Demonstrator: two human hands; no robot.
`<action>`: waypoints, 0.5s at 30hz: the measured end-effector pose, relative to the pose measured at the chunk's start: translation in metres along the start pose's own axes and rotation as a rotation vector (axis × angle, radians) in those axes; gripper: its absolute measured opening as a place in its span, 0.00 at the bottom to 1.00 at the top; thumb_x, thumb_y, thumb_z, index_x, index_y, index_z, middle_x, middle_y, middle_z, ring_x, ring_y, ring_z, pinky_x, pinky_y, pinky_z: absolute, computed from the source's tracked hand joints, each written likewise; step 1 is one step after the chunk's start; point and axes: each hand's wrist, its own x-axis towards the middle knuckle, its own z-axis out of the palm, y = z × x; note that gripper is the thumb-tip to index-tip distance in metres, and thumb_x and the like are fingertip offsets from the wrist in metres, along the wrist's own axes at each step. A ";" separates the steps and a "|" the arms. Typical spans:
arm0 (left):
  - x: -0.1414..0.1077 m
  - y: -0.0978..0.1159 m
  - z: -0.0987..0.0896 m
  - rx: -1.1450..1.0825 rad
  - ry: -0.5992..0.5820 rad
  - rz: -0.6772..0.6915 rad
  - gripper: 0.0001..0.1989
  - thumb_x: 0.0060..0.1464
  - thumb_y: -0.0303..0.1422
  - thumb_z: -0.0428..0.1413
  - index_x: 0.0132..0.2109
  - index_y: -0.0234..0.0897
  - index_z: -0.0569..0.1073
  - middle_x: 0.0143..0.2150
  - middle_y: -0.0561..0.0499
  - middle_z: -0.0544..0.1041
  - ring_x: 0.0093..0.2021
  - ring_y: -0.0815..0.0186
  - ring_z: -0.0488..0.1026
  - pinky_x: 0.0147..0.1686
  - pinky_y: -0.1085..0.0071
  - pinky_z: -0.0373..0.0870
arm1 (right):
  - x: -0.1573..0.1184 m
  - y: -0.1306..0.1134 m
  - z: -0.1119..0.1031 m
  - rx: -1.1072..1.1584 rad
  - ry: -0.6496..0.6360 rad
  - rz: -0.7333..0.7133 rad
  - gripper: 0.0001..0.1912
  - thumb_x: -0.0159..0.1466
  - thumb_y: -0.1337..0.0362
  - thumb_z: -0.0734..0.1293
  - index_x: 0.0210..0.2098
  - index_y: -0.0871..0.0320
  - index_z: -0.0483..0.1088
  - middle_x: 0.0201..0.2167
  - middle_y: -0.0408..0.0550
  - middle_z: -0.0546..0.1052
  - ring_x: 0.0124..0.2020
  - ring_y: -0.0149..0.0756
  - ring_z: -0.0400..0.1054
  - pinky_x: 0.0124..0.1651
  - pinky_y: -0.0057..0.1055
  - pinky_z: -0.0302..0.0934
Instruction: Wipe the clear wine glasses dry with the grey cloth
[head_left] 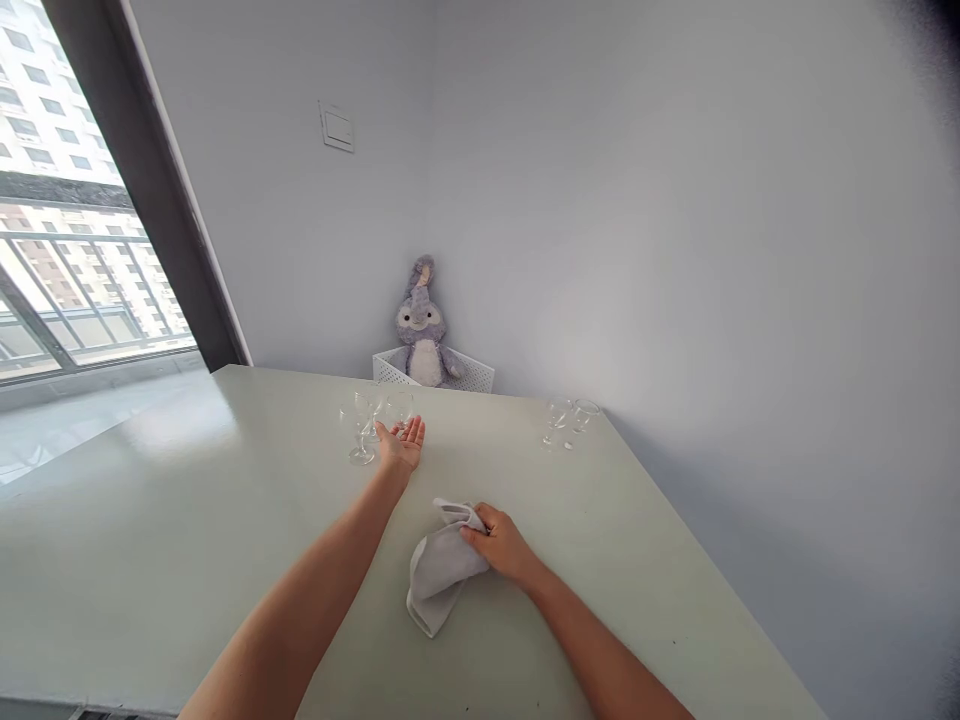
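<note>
Reaching out over the pale table (pixel 247 560), my left hand (pixel 401 443) has its palm up and its fingers apart, right beside a group of clear stemmed glasses (pixel 362 430) at the back left. It holds nothing that I can see. My right hand (pixel 501 540) grips a light grey cloth (pixel 444 568) by its upper right corner, and the folded cloth hangs down to the left near the table's middle. More clear glasses (pixel 557 416) stand at the back right, away from both hands.
Behind the table's back edge, a grey plush toy (pixel 421 325) sits in a white perforated basket (pixel 476 376) in the wall corner. A wall runs along the right edge. At the left is a window (pixel 82 200) with a dark frame.
</note>
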 end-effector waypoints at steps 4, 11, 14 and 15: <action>-0.018 -0.006 0.002 0.024 -0.030 -0.031 0.17 0.53 0.47 0.47 0.31 0.37 0.58 0.39 0.42 0.70 0.41 0.63 0.73 0.33 0.71 0.73 | 0.001 0.002 -0.017 0.397 0.005 0.069 0.10 0.52 0.63 0.67 0.33 0.61 0.71 0.24 0.39 0.69 0.27 0.28 0.60 0.32 0.25 0.54; -0.071 -0.033 -0.009 0.149 -0.291 -0.132 0.10 0.51 0.37 0.54 0.30 0.33 0.65 0.30 0.44 0.74 0.39 0.61 0.74 0.35 0.72 0.73 | 0.004 0.000 -0.038 1.157 0.235 0.051 0.12 0.47 0.70 0.71 0.33 0.59 0.72 0.32 0.44 0.75 0.34 0.32 0.67 0.41 0.30 0.61; -0.089 -0.043 -0.018 0.208 -0.389 -0.172 0.11 0.49 0.39 0.55 0.32 0.34 0.67 0.31 0.46 0.75 0.39 0.62 0.74 0.36 0.72 0.72 | 0.009 0.006 -0.044 1.379 0.386 0.089 0.09 0.47 0.71 0.71 0.29 0.58 0.71 0.29 0.42 0.76 0.30 0.29 0.69 0.36 0.25 0.64; -0.093 -0.045 -0.020 0.222 -0.412 -0.174 0.11 0.49 0.39 0.55 0.33 0.34 0.68 0.31 0.47 0.75 0.40 0.62 0.74 0.37 0.72 0.72 | 0.009 0.008 -0.046 1.408 0.408 0.104 0.08 0.47 0.70 0.71 0.28 0.58 0.70 0.26 0.41 0.75 0.28 0.28 0.69 0.34 0.24 0.65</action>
